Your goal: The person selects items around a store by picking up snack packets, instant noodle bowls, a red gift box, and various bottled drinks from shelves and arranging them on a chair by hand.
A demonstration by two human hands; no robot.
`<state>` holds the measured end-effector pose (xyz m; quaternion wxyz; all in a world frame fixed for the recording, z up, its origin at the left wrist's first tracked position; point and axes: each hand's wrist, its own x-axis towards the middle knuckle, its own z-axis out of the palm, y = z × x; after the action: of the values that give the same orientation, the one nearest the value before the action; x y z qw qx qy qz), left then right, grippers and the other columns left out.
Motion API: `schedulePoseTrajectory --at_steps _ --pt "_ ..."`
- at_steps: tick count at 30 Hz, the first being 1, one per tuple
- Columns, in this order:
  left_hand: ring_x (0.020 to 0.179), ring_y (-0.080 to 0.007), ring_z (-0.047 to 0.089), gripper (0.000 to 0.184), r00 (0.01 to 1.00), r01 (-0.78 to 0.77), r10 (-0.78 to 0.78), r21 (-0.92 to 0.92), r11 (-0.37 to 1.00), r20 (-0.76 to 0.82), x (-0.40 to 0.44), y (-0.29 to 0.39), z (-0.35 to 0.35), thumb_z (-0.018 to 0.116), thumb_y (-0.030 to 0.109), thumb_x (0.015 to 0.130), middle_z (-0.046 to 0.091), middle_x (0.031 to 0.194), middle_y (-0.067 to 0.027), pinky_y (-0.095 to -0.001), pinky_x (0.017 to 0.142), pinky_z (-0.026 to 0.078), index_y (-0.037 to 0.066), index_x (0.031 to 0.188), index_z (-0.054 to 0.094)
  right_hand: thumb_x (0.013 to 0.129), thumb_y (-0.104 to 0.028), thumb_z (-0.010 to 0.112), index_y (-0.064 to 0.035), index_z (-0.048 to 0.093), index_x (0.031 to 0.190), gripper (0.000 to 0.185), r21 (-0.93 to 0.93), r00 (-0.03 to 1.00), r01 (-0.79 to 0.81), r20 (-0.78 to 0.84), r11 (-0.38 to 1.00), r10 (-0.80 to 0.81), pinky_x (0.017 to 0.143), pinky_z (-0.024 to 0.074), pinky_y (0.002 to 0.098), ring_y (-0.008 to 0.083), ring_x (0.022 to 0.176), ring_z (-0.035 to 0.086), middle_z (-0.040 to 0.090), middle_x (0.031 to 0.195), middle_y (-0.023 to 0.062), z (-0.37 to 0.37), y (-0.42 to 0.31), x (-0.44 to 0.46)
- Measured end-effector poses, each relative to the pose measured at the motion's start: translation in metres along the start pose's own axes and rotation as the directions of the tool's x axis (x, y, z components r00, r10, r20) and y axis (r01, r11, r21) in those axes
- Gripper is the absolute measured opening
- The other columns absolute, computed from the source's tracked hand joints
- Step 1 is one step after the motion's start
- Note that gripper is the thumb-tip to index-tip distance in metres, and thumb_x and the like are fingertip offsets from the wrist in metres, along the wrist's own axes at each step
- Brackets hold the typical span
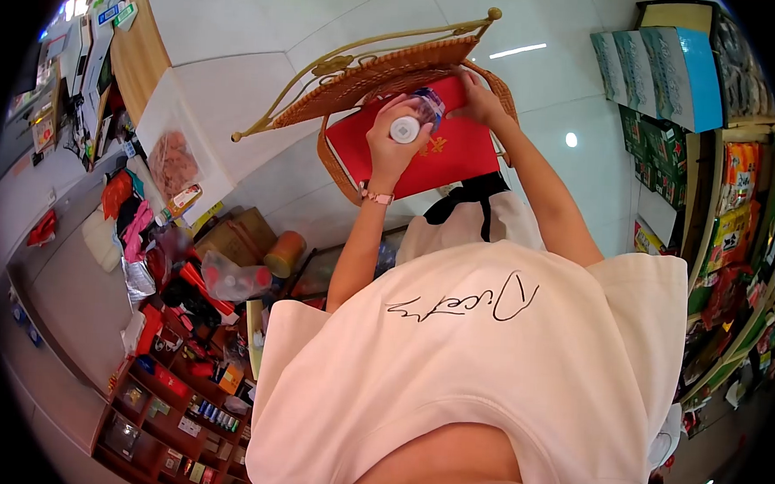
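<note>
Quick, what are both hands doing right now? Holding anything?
Left hand: closed around a white-capped bottle.
Right hand: open, no held object visible, by the red item; can't tell if it touches.

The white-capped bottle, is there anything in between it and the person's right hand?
Nothing I can see blocks the right hand from the bottle, though I can't tell whether they touch. The left hand grips the bottle's other side.
</note>
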<state>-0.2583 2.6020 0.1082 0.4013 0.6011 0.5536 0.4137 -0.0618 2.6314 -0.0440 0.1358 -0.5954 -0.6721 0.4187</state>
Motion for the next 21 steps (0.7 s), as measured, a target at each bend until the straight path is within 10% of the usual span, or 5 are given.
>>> schedulePoseTrajectory --at_steps 3,9,13,21 --pt "0.104 -0.0258 0.056 0.024 0.981 -0.142 0.127 0.101 0.985 0.144 0.011 0.012 0.010 0.073 0.004 0.060 0.065 0.096 -0.0076 -0.0367 0.089 0.043 0.006 0.080 0.059 0.062 -0.014 0.076 -0.0166 0.026 0.136 0.089 0.517 0.995 -0.102 0.061 0.850 0.082 0.088 0.0438 0.0356 0.0294 0.109 0.051 0.042 0.128 0.0170 -0.006 0.015 -0.009" --pt "0.103 -0.0258 0.056 0.023 0.932 -0.218 0.206 0.007 0.976 0.298 0.038 0.025 0.035 0.073 0.004 0.060 0.065 0.093 -0.0069 -0.0358 0.087 0.044 0.006 0.079 0.059 0.066 -0.005 0.071 -0.0099 0.027 0.135 0.081 0.616 0.958 -0.255 0.054 0.745 0.283 0.090 0.0424 0.0351 0.0267 0.109 0.051 0.047 0.124 0.0167 -0.013 0.025 -0.048" --pt "0.100 -0.0255 0.058 0.021 0.893 -0.256 0.236 0.002 0.967 0.383 0.056 0.026 0.058 0.072 0.004 0.061 0.065 0.092 -0.0070 -0.0354 0.084 0.046 0.005 0.078 0.060 0.065 -0.005 0.071 -0.0048 0.029 0.133 0.081 0.717 0.991 0.034 -0.115 0.696 0.071 0.097 0.0362 0.0341 0.0273 0.117 0.044 0.046 0.124 0.0165 0.007 0.022 -0.054" --pt "0.101 -0.0242 0.058 0.021 0.909 -0.238 0.215 0.021 0.971 0.358 0.057 0.030 0.052 0.072 0.006 0.062 0.065 0.092 -0.0077 -0.0343 0.085 0.046 0.004 0.079 0.060 0.060 -0.008 0.073 -0.0007 0.030 0.132 0.084 0.513 0.983 0.077 -0.182 0.855 0.020 0.101 0.0308 0.0335 0.0291 0.120 0.041 0.044 0.128 0.0171 -0.006 0.001 -0.049"
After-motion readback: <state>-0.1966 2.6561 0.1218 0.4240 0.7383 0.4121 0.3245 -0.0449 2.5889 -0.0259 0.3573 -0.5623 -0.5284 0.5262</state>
